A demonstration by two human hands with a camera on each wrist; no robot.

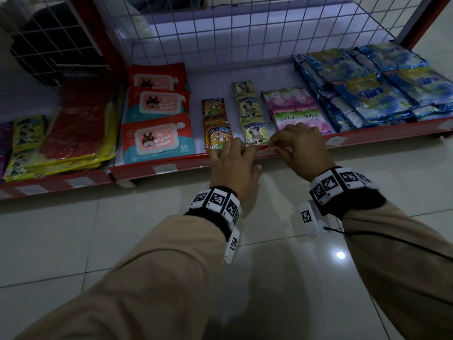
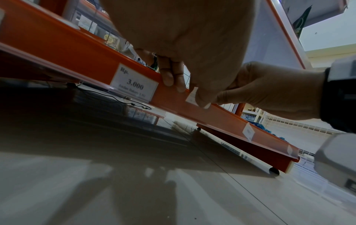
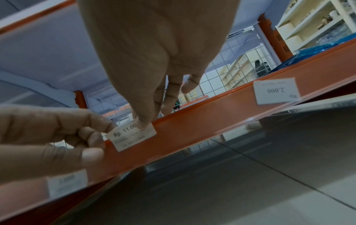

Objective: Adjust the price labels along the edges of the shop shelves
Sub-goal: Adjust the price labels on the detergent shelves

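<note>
Price label [image 3: 133, 136], marked Rp 11.00…: set crooked on the near red shelf edge [image 3: 212, 115], below the sachets. Pinched at its top by the right hand [image 1: 302, 146]; the left hand [image 1: 232, 165] is rested on the edge just left, fingers curled. Risk: label creased or torn if tugged askew in its strip.

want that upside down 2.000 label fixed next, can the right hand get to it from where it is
Probably yes. The 2.000 label sits further along the same red shelf edge, with bare strip between it and the right hand, which first has to let go of the 11.000 label.
</note>
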